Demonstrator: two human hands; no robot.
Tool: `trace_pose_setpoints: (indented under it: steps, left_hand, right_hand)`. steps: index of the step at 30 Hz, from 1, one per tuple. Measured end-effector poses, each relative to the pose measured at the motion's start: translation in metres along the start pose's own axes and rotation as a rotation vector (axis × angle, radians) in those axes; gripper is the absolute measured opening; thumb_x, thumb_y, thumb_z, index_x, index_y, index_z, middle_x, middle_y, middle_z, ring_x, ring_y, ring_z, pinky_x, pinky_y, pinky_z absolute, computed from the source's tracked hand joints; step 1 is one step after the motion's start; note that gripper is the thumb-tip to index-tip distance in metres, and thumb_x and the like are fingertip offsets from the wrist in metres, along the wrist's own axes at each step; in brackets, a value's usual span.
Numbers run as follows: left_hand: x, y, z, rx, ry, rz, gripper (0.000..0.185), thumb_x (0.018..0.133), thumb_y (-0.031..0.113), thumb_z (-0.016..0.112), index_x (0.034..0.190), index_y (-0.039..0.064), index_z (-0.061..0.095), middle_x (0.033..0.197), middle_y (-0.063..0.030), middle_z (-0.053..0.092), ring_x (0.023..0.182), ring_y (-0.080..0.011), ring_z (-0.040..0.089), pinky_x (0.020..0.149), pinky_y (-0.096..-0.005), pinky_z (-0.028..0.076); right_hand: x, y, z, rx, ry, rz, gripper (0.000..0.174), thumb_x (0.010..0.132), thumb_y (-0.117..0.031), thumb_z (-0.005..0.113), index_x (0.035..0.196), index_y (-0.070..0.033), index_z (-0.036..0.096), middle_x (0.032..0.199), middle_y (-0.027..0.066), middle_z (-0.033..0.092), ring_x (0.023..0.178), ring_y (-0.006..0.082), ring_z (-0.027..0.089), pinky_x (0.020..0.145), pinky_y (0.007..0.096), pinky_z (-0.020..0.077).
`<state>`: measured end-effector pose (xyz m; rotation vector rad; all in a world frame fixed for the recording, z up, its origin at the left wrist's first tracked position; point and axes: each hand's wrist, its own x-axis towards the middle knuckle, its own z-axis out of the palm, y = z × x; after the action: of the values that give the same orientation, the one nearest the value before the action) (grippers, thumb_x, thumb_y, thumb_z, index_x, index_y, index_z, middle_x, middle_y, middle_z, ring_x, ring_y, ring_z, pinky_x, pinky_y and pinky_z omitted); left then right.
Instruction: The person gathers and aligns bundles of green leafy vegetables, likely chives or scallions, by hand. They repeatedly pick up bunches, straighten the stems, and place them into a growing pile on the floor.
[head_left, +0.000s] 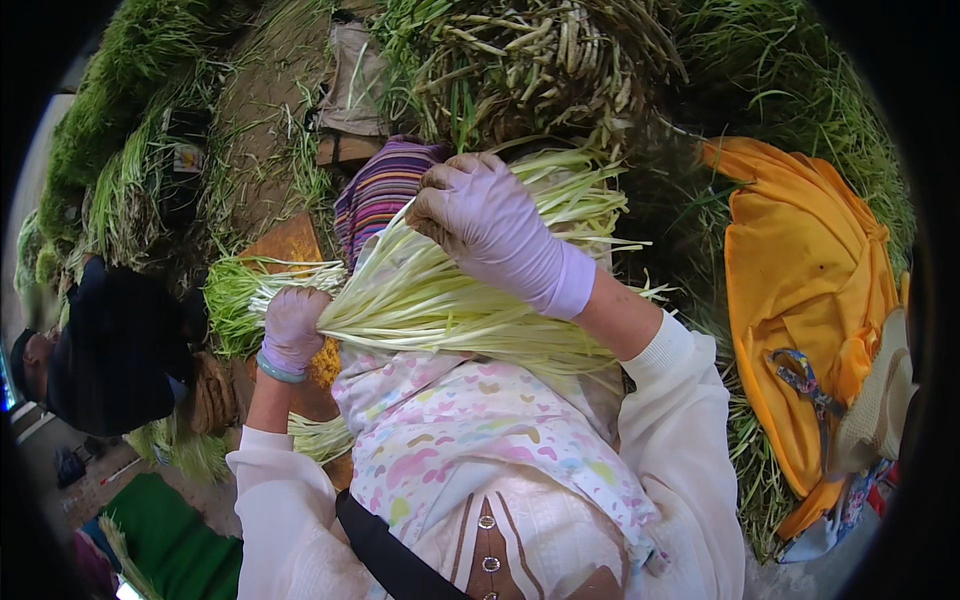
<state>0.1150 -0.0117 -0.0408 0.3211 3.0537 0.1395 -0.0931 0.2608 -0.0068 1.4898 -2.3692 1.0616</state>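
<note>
A fan of pale yellow-green stalks (480, 307), which look like blanched garlic chives, lies across my lap. My left hand (295, 322), in a thin lilac glove with a pale bangle at the wrist, is closed round their gathered white ends. Over the upper edge of the fan is my right hand (495, 229), in a soiled lilac glove. Its fingers are bent together against the stalks; whether they pinch any is hidden. Just beyond my left hand, a bundle with white stems and green tips (240, 300) rests on a rusty orange board (289, 240). A heart-print apron (465, 427) covers my front.
Muddy-stemmed plants (555, 60) are heaped ahead of me, beside striped cloth (386, 187). Green leafy piles (127, 97) stand at far left. A person in dark clothing (120, 352) is at left. An orange cloth (810, 277) and a woven hat (874, 405) lie at right.
</note>
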Motion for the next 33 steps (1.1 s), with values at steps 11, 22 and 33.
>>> trace_pose_setpoints:
  steps: [11, 22, 33]
  left_hand:
    - [-0.002, 0.000, 0.003, -0.019, 0.082, 0.023, 0.020, 0.071, 0.012, 0.067, 0.091, 0.012, 0.062, 0.081, -0.0079, 0.059, 0.082, -0.0306, 0.058, 0.075, -0.0422, 0.046]
    - [0.004, 0.001, -0.001, 0.072, 0.088, 0.058, 0.016, 0.073, 0.016, 0.066, 0.087, 0.011, 0.061, 0.078, -0.0084, 0.057, 0.079, -0.0302, 0.058, 0.074, -0.0424, 0.046]
    - [-0.001, 0.002, -0.011, 0.144, 0.098, 0.064, 0.016, 0.073, 0.016, 0.065, 0.087, 0.010, 0.058, 0.079, -0.0092, 0.057, 0.078, -0.0309, 0.058, 0.075, -0.0434, 0.048]
  right_hand:
    - [-0.065, 0.035, -0.149, 0.552, 0.710, 0.504, 0.017, 0.101, -0.019, 0.061, 0.111, -0.010, 0.071, 0.102, 0.0052, 0.074, 0.068, 0.0048, 0.058, 0.059, 0.0182, 0.0467]
    - [-0.124, 0.098, -0.175, -0.312, 0.368, 0.519, 0.023, 0.097, -0.005, 0.060, 0.117, -0.008, 0.069, 0.104, 0.0125, 0.071, 0.093, 0.0258, 0.068, 0.087, 0.0344, 0.0528]
    - [-0.058, 0.057, -0.059, -0.192, -0.207, 0.140, 0.016, 0.087, -0.024, 0.069, 0.098, -0.014, 0.075, 0.099, 0.0065, 0.068, 0.101, 0.0281, 0.061, 0.092, 0.0426, 0.0467]
